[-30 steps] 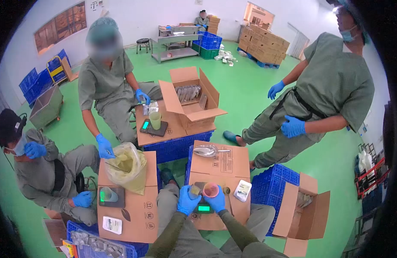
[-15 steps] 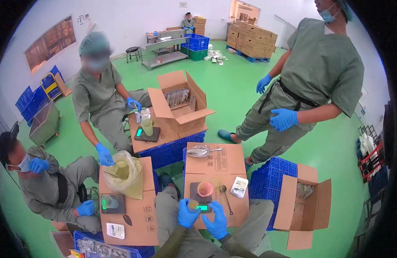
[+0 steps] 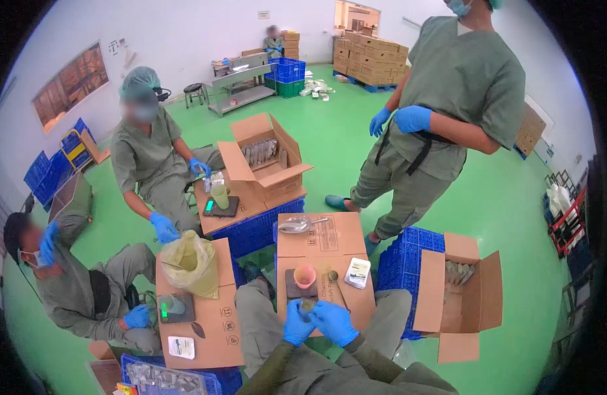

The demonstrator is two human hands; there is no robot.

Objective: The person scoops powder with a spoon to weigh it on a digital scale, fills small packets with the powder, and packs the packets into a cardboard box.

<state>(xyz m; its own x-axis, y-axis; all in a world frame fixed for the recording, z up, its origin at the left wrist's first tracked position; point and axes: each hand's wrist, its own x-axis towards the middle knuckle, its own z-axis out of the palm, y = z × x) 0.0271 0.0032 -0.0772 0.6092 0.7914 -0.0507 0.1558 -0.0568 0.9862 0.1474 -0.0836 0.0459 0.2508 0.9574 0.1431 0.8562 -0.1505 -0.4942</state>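
Both my gloved hands meet low in the middle, at the near edge of a cardboard sheet (image 3: pixel 346 245). My left hand (image 3: pixel 297 325) is closed on a small clear packet (image 3: pixel 307 305) with something greenish-yellow inside, probably a pouch of powder. The fingers of my right hand (image 3: pixel 334 322) pinch the same packet from the other side. Just beyond them a pink cup (image 3: pixel 304 276) stands on a dark scale (image 3: pixel 295 289), its display hidden by my hands. A long-handled measuring spoon (image 3: pixel 338 288) with greenish powder lies to the right, beside labelled white packs (image 3: pixel 358 272).
A clear scoop (image 3: pixel 300 225) lies at the sheet's far end. To the right, an open carton (image 3: pixel 458 311) stands beside blue crates (image 3: pixel 408 280). Leftward are a powder bag (image 3: pixel 201 276), another scale (image 3: pixel 178 309) and seated co-workers. One co-worker (image 3: pixel 448 118) stands ahead.
My right hand has moved left from open beside the packet to gripping it with my left hand. The seated co-worker at left has raised a hand; the standing one has brought a hand to the waist.
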